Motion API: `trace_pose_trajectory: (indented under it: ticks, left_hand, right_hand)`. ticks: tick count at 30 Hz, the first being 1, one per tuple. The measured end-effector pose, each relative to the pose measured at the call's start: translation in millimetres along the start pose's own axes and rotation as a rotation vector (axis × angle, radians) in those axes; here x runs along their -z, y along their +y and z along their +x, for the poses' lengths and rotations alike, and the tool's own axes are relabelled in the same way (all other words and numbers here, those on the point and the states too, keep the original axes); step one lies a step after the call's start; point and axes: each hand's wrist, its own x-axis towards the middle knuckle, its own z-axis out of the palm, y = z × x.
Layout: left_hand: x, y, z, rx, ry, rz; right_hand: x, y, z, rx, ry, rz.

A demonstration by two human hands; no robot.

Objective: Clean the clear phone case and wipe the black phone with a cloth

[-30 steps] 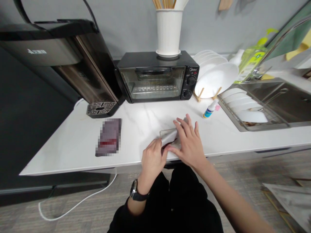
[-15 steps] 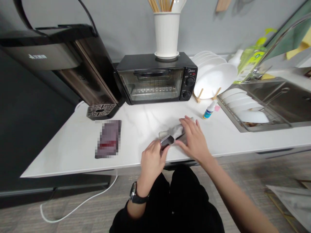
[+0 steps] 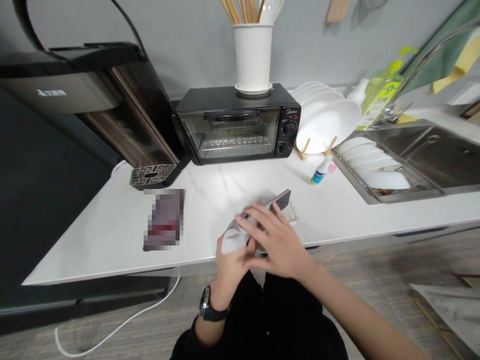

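Observation:
My left hand (image 3: 233, 267), with a watch on its wrist, is closed around a dark, flat smartphone (image 3: 282, 200) held above the counter near its front edge. Only the phone's far end shows. A light grey cloth (image 3: 233, 241) is draped over the near part of the phone and over my left fingers. My right hand (image 3: 279, 245) presses this cloth onto the phone, its fingers bent across it. Behind the phone, a clear phone case (image 3: 292, 212) lies on the counter. A small spray bottle (image 3: 320, 172) with a blue label stands farther back to the right.
A pixelated dark flat item (image 3: 165, 220) lies on the white counter (image 3: 105, 240) at left, before a drinks dispenser (image 3: 131, 125). A toaster oven (image 3: 236, 130) bears a white utensil pot (image 3: 254, 57). To the right are racked plates (image 3: 330, 125) and a sink (image 3: 450, 170) with bowls.
My right hand has brought the cloth from the counter leftward onto the phone. The phone's far end now points up and right, and the clear case lies uncovered. The view has shifted slightly.

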Motion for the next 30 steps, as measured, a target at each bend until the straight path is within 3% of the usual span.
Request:
trace_pose_trajectory:
  ticks: [3,8,12,17,21,25,30]
  left_hand:
    - [1.1,1,1,-0.025,0.039,-0.006]
    - [3.3,2,1,-0.101,0.058,0.044]
    - [1.9,1,1,-0.078,0.065,0.028]
    - [-1.7,-1,2,-0.103,0.087,0.035]
    - [1.9,1,2,-0.084,0.061,0.009]
    - [3.5,2,1,-0.099,0.066,0.003]
    - [11.5,12,12,-0.049,0.099,-0.057]
  right_hand:
    - [-2,4,1,-0.197,0.140,-0.044]
    - [-8,4,1,0.027,0.037,0.004]
    - [-8,7,2,-0.225,0.190,-0.070]
    - [-9,0,1,-0.013,0.058,-0.019]
    - [-8,4,1,-0.220,0.204,-0.067]
    - [-8,4,6,0.012,0.089,-0.001]
    - [5,12,14,-0.182,0.186,-0.041]
